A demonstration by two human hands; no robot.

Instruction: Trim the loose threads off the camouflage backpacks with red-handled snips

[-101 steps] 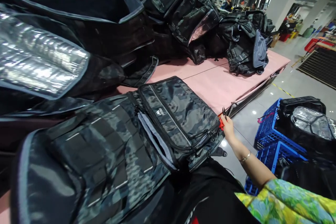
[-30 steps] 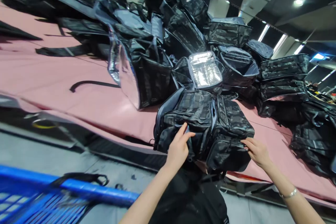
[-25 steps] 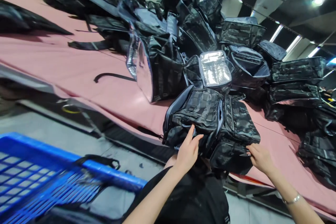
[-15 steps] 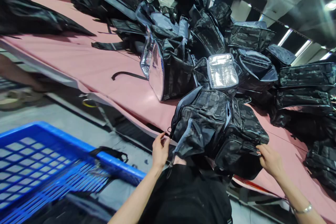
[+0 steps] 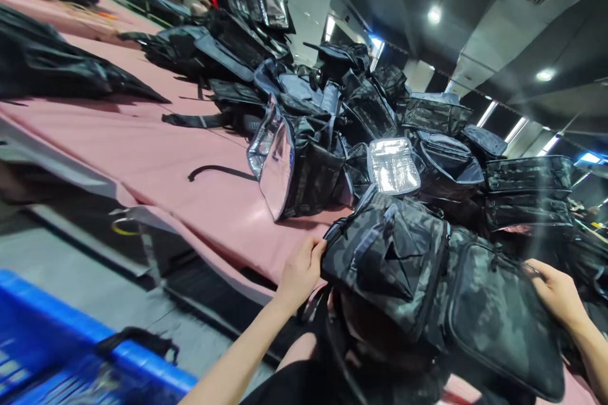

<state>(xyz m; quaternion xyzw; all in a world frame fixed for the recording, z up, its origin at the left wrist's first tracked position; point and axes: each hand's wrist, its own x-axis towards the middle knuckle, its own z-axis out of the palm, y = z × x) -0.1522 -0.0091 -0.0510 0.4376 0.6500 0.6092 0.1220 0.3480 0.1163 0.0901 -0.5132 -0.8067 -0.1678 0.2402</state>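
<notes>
A dark camouflage bag [image 5: 418, 266] spans the space in front of me at the edge of the pink-covered table [image 5: 228, 202]. My left hand [image 5: 304, 266] grips its left edge with fingers closed. At the bag's right end, my right hand [image 5: 553, 288] pinches the rim of the flap [image 5: 498, 316], which has a dark piped border. A loop of grey-edged fabric [image 5: 375, 234] stands up on the left half of the bag. Its underside is in shadow.
An open bag with silver lining [image 5: 275, 171] stands just beyond. Behind it, several camouflage bags are heaped, one with a silver flap [image 5: 393, 166]. A blue plastic crate [image 5: 95, 335] sits lower left, a black strap [image 5: 137, 342] over its rim. Dark fabric [image 5: 61, 63] covers the table's left.
Both hands have lifted the bag's edges and drawn it nearer, with the right hand shifting further right. My left hand now grips the bag's left edge. The view has tilted up.
</notes>
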